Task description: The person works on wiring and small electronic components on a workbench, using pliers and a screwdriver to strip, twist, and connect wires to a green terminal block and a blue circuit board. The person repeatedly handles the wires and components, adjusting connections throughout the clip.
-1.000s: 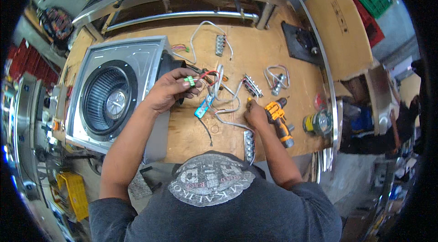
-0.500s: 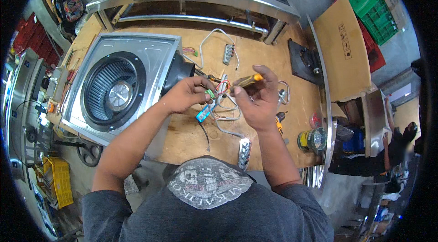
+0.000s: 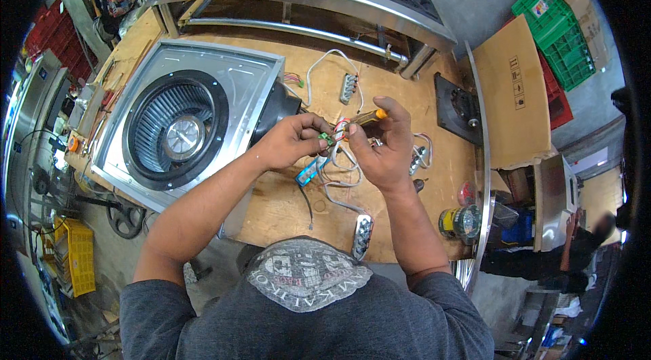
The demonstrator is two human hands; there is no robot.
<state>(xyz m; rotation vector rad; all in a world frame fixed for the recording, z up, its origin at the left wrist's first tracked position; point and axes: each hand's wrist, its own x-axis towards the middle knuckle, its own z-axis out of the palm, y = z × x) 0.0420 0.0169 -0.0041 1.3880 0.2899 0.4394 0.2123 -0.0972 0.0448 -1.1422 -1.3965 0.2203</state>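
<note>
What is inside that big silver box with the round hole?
Inside the silver box sits a round fan wheel with many thin blades and a shiny hub. Anything behind the wheel is hidden.

**Colours on the bench**

The workbench [image 3: 285,204] is pale tan wood; the blower housing [image 3: 237,82] is silver-grey metal around a black ring and a grey finned wheel [image 3: 178,137]; the screwdriver [image 3: 366,117] has an amber handle with an orange end; the terminal block [image 3: 327,136] is green; the wires [image 3: 339,177] are white, with one blue piece [image 3: 308,172]; the crates [image 3: 556,34] are green; the cardboard [image 3: 515,95] is plain brown; the person's shirt [image 3: 305,312] is dark grey with a lighter grey printed patch.
</note>
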